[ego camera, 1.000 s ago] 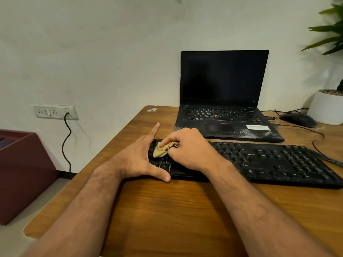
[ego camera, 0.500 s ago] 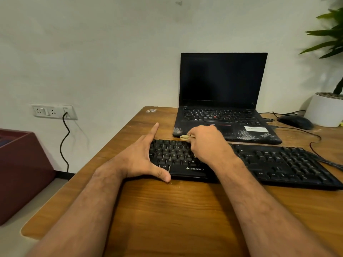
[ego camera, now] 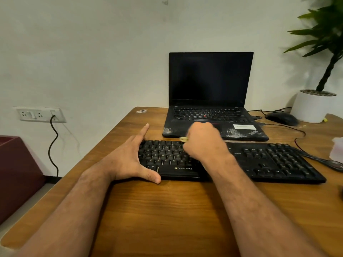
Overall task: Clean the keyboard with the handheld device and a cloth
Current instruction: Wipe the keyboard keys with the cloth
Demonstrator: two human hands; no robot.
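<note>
We see keyboard [ego camera: 259, 160] lying left-right on desk [ego camera: 167, 210]; left hand [ego camera: 130, 160] spread, bracing end; right hand [ego camera: 204, 143] fisted round cloth [ego camera: 183, 139].

Left hand [ego camera: 130, 160] spread flat, thumb and forefinger splayed wide, forearm reaching forward; right hand [ego camera: 203, 143] balled with fingers curled under, knuckles up, blurred; both forearms bare.

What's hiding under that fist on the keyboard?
Under the right hand a bit of tan cloth peeks out at the keyboard's far edge. The rest of the cloth, and the keys beneath, are covered.
</note>
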